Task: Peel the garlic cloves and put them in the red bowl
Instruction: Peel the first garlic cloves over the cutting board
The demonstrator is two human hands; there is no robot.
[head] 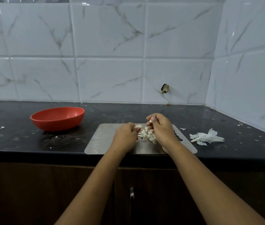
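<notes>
Several unpeeled garlic cloves (145,135) lie in a small heap on a steel cutting board (102,140) at the counter's front edge. My left hand (126,137) sits on the heap's left side, its curled fingers pinching a clove (138,127). My right hand (161,129) is on the heap's right side, fingers curled around another clove (151,120) held a little above the pile. The red bowl (57,118) stands on the counter to the left of the board; I see nothing inside it.
A pile of white garlic skin (207,137) lies on the black counter (31,140) right of the board. Small skin flakes are scattered about. A tiled wall runs behind and along the right. Below the counter a cabinet door has a metal handle (131,194).
</notes>
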